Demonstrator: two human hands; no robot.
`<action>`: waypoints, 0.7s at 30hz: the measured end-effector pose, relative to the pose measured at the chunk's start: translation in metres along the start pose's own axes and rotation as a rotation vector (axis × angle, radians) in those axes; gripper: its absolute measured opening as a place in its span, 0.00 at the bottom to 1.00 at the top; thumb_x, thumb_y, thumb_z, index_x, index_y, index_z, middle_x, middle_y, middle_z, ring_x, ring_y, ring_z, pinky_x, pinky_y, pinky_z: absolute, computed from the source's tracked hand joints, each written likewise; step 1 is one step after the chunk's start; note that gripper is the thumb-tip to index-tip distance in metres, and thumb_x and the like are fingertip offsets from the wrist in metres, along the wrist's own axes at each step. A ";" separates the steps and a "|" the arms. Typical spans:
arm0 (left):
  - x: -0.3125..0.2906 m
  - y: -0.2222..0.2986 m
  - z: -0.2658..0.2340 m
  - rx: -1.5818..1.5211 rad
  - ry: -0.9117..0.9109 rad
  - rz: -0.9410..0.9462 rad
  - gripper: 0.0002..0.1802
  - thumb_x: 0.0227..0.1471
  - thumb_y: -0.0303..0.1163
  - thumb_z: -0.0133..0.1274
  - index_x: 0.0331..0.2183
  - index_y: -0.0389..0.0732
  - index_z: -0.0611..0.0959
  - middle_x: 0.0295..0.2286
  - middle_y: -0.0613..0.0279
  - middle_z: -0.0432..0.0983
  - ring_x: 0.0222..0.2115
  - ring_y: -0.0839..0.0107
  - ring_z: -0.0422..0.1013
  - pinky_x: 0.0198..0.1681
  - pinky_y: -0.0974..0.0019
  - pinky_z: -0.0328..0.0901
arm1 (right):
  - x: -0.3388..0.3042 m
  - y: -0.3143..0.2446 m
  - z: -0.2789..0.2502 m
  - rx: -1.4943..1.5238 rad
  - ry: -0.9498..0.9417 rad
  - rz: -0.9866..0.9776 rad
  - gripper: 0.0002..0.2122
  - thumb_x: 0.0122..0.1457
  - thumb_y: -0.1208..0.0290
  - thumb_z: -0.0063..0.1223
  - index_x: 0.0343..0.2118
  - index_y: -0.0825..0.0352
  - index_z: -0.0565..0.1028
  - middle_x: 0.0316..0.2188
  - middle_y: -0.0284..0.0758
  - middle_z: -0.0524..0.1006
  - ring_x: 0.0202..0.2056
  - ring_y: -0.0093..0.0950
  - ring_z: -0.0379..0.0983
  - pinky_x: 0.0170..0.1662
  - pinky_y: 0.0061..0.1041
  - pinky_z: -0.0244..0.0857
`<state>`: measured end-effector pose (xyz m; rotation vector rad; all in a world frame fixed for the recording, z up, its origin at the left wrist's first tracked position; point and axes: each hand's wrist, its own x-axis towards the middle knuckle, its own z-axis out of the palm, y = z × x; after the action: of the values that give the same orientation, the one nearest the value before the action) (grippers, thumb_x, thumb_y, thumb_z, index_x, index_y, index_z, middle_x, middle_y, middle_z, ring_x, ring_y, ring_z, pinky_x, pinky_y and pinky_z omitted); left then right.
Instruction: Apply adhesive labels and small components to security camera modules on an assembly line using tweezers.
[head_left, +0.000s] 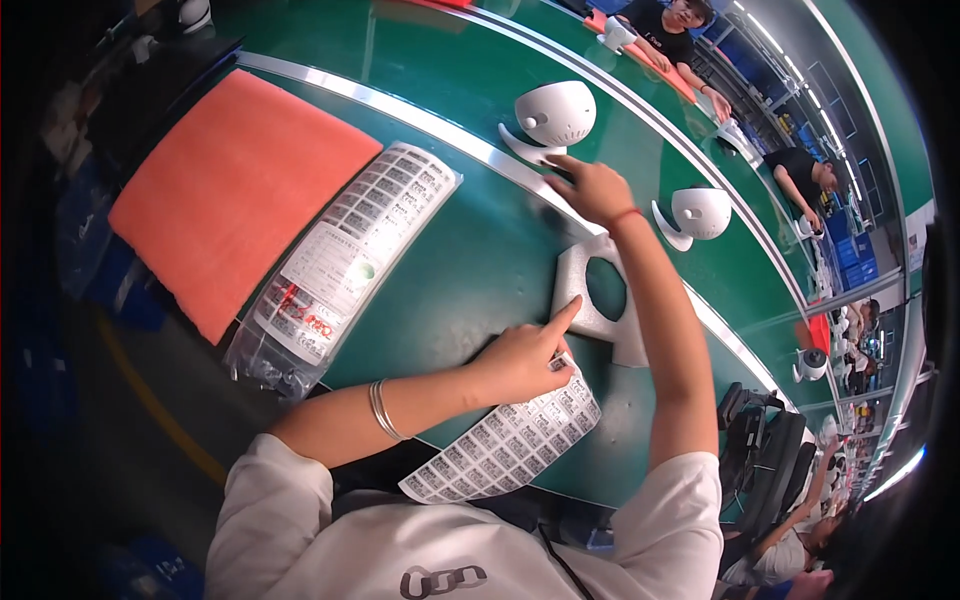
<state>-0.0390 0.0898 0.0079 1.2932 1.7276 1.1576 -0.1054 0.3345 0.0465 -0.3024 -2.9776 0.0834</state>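
Note:
My left hand [520,365] has its index finger stretched out toward a white foam block with a round hole [572,282]. Its other fingers are curled at the top edge of a sheet of small printed labels [500,440], which slants down to the table's near edge. Farther out, my right hand [597,192] reaches over the metal rail with finger and thumb apart. Its fingertips are at the base of a white round-headed camera [556,112] on a curved stand; whether they touch it I cannot tell. My right forearm partly covers the foam block.
An orange foam sheet [245,185] lies at the left, beside a plastic-wrapped pack of label sheets [345,255]. Another white camera [700,213] stands on the green belt beyond the rail [400,105]. Co-workers [672,40] sit across the line. Black chair-like objects [765,440] stand at the right.

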 end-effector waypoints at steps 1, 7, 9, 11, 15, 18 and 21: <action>0.001 0.000 0.000 -0.012 -0.011 0.000 0.47 0.48 0.36 0.57 0.63 0.39 0.52 0.34 0.60 0.81 0.31 0.61 0.78 0.38 0.61 0.70 | 0.011 -0.015 -0.003 -0.035 -0.086 0.049 0.19 0.60 0.47 0.46 0.51 0.48 0.73 0.35 0.43 0.80 0.38 0.44 0.76 0.42 0.40 0.70; 0.004 -0.003 0.005 0.008 -0.013 0.022 0.47 0.47 0.36 0.56 0.64 0.40 0.51 0.34 0.57 0.80 0.32 0.57 0.77 0.39 0.58 0.70 | 0.043 -0.019 0.032 -0.135 -0.077 0.207 0.25 0.56 0.46 0.44 0.41 0.63 0.77 0.38 0.43 0.80 0.41 0.40 0.77 0.47 0.35 0.70; 0.002 -0.001 0.004 -0.011 -0.027 0.007 0.48 0.47 0.35 0.56 0.64 0.41 0.50 0.35 0.54 0.79 0.33 0.52 0.76 0.40 0.54 0.69 | 0.030 -0.018 0.026 -0.236 0.038 0.189 0.17 0.54 0.53 0.49 0.33 0.64 0.78 0.31 0.40 0.80 0.34 0.40 0.78 0.38 0.37 0.73; 0.003 0.003 0.005 0.022 -0.029 0.007 0.48 0.47 0.36 0.57 0.64 0.41 0.50 0.34 0.55 0.79 0.33 0.53 0.76 0.39 0.55 0.69 | 0.021 0.008 0.023 -0.344 0.278 0.236 0.09 0.54 0.61 0.52 0.27 0.61 0.76 0.25 0.38 0.80 0.29 0.39 0.79 0.29 0.38 0.72; 0.005 -0.005 0.007 0.024 -0.005 0.030 0.50 0.47 0.37 0.58 0.64 0.42 0.49 0.35 0.57 0.79 0.33 0.53 0.76 0.40 0.55 0.69 | -0.026 0.027 -0.037 -0.077 0.386 0.147 0.09 0.52 0.60 0.56 0.28 0.60 0.78 0.23 0.42 0.78 0.27 0.41 0.77 0.29 0.39 0.70; 0.010 -0.006 0.008 0.000 -0.018 0.017 0.51 0.46 0.37 0.59 0.64 0.42 0.49 0.35 0.57 0.79 0.33 0.53 0.76 0.40 0.55 0.69 | -0.078 0.028 -0.083 0.136 0.250 0.211 0.13 0.50 0.60 0.62 0.32 0.64 0.80 0.20 0.43 0.76 0.23 0.38 0.74 0.28 0.35 0.66; 0.009 -0.006 0.005 0.000 -0.016 -0.026 0.51 0.46 0.37 0.59 0.65 0.43 0.49 0.36 0.58 0.80 0.34 0.54 0.76 0.40 0.56 0.69 | -0.125 0.016 -0.125 0.381 0.135 0.242 0.13 0.50 0.65 0.64 0.30 0.72 0.78 0.14 0.35 0.71 0.18 0.21 0.65 0.24 0.26 0.59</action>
<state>-0.0395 0.0994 0.0009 1.2730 1.7275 1.1298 0.0380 0.3297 0.1512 -0.5878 -2.7010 0.6197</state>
